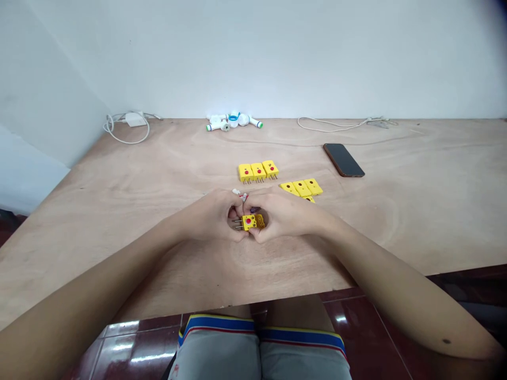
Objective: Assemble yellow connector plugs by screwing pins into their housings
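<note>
A small yellow plug [249, 222] with a red button is held between my two hands, above the table near its front edge. Its metal pins point left. My left hand [216, 214] curls round the pin side, its fingers closed against the plug. From the other side my right hand [283, 214] grips the plug's right end, where the casing looks opened up. Beyond my fingertips, small red and white bits [243, 197] show; I cannot make out what they are. Three yellow plugs [258, 172] with red buttons lie in a row behind my hands.
Several yellow covers [302, 188] with dark holes lie just past my right hand, partly hidden by it. A phone [344, 160] rests to the right. Along the wall are a white charger [135, 119], white parts with green ends [233, 121] and a thin white cable [332, 126].
</note>
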Available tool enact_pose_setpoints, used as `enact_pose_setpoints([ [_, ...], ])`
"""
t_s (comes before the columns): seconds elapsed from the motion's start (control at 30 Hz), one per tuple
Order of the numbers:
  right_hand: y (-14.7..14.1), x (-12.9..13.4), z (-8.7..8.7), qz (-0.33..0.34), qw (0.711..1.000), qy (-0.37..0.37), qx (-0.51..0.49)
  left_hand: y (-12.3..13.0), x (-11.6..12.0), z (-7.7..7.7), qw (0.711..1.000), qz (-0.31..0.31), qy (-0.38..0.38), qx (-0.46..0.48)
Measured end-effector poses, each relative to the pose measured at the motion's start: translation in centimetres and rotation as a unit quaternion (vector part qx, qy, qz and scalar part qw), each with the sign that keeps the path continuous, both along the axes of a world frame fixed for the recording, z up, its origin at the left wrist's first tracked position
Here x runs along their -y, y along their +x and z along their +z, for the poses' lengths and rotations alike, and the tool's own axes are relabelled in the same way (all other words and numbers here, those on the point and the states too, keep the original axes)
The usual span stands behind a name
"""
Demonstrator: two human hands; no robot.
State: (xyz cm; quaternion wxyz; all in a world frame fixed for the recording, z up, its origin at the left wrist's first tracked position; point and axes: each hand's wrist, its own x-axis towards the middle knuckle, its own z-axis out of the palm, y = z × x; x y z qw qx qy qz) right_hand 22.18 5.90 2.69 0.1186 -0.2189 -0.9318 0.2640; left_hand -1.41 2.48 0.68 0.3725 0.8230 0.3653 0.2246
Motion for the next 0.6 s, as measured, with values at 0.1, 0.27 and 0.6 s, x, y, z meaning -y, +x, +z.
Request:
enact_pose_setpoints([
  [0.1, -0.1, 0.0, -0.1, -0.001, 1.000, -0.012, 0.001, 0.2, 0.0, 0.1, 1.000, 0.002, -0.002, 0.009],
  [0.27, 0.2, 0.1, 0.9, -0.026, 0.999, -0.022, -0.015, 0.0, 0.1, 0.2, 1.000, 0.011, -0.007, -0.021],
  [0.6, 7.3, -0.4, 5.4, -0.246, 0.957, 0.033, -0.150, -0.1, -0.1, -0.2, 0.997, 0.021, 0.022, -0.066],
])
